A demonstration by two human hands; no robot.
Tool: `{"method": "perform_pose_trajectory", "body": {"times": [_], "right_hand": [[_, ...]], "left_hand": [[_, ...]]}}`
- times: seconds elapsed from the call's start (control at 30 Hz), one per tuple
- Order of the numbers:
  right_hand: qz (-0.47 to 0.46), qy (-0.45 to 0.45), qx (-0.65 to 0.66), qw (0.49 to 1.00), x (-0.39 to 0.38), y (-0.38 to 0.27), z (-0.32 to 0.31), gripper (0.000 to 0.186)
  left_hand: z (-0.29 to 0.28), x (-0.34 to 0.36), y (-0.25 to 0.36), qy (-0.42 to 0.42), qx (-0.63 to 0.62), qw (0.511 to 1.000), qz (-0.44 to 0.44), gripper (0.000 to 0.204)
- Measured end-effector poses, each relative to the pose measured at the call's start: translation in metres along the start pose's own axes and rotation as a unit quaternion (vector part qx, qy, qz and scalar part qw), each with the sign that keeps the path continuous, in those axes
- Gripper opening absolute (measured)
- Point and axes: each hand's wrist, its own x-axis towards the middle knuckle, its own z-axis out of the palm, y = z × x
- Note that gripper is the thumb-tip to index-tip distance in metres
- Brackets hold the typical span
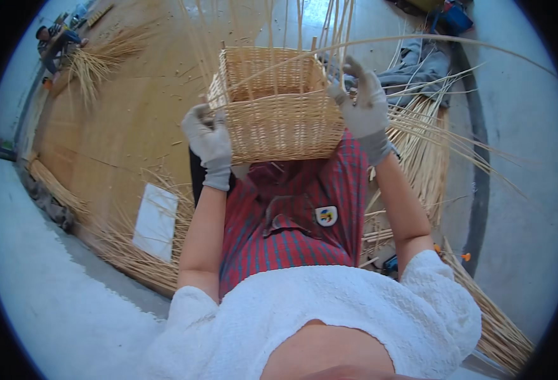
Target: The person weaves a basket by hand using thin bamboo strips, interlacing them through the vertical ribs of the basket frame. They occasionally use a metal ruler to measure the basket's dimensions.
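Woven basket held at both sides, its wall still in the making

From the head view, the woven basket (285,132) is in the upper middle of the picture, in front of the person's red checked apron (291,252). Its open top shows the inside of the far wall, and its near wall faces the wearer. Whether the lap bears any of its weight cannot be told.

Both hands are gloved and well apart. The left hand (209,138) is closed on the near left corner of the rim. The right hand (364,104) is at the right corner, fingers raised and bent beside the stakes; whether they pinch one cannot be made out.

Thin upright stakes (270,25) stand above the rim, and one long strand (418,38) crosses the opening and arcs away to the right. Loose canes (427,152) lie on the right, near a grey cloth (440,60). A white sheet (155,220) lies among more strands on the left, and a co-worker (56,45) sits far off at upper left.

The step in hand looks like weaving up the side wall. The next move would call for a steady left hold while the right guides the strand between stakes without kinking it.
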Motion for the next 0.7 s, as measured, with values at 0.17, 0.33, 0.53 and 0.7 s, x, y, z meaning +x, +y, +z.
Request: {"method": "perform_pose_trajectory", "body": {"times": [0.17,0.33,0.53,0.7], "right_hand": [[0.108,-0.070,0.387,0.913,0.024,-0.065,0.062,0.035],[0.098,-0.048,0.517,0.849,0.003,-0.081,0.114,0.017],[0.296,-0.054,0.556,0.775,-0.063,-0.041,0.076,0.024],[0.385,-0.024,0.450,0.806,-0.058,-0.001,0.075,0.030]], "left_hand": [[-0.032,0.040,-0.006,-0.074,0.273,0.938,0.203,0.043],[-0.032,0.045,-0.008,-0.117,0.310,0.919,0.212,0.040],[-0.052,0.054,-0.007,-0.157,0.267,0.932,0.186,0.033],[-0.044,0.066,0.021,-0.238,0.134,0.949,0.155,0.034]]}}
